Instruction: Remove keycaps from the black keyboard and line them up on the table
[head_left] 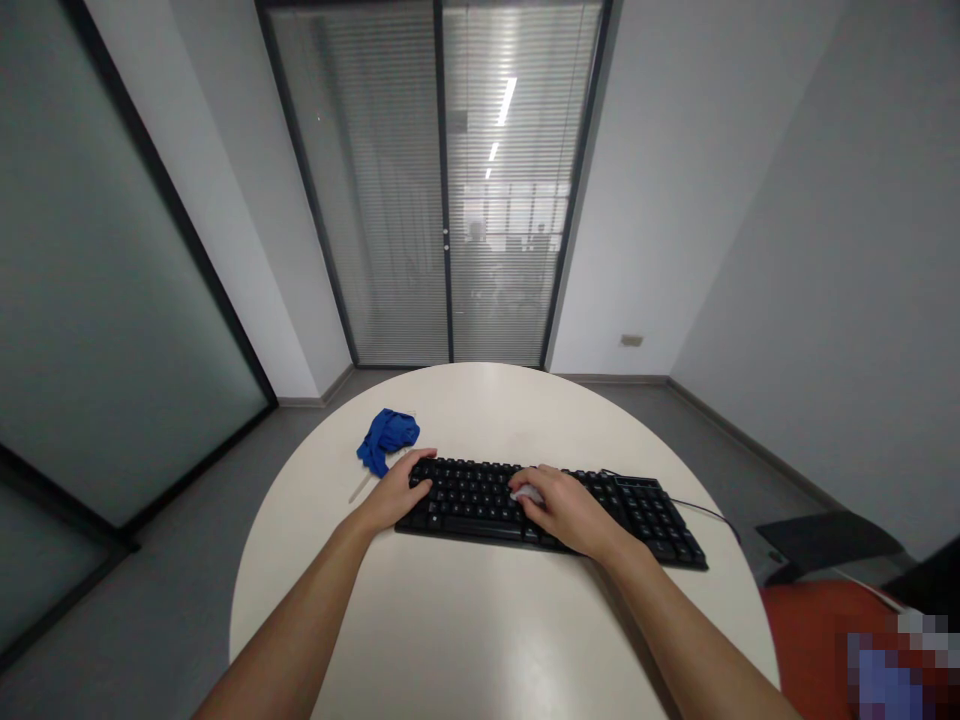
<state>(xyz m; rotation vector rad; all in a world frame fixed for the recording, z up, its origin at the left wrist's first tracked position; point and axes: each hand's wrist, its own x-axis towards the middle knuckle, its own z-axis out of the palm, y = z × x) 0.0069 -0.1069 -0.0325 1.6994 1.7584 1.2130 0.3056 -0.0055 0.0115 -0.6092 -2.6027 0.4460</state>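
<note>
A black keyboard (472, 500) lies flat on the round table, its keys facing up. My left hand (397, 490) grips the keyboard's left end, with the thumb over the keys and the fingers at the far edge. Pinched in my right hand (559, 505) is a small white wad (528, 493), perhaps tissue or cloth, pressed against the keys right of the middle. My palm and fingers hide part of it. Just beyond my left hand sits a crumpled blue cloth (388, 438). A thin pale stick (361, 488) lies beside that cloth, partly hidden by my hand.
The pale round table (465, 620) has a curved edge all round. From the keyboard's back right a black cable (705, 509) runs over the table's right edge. An orange-red seat (814, 635) stands low at the right. Glass doors with blinds (502, 200) are ahead.
</note>
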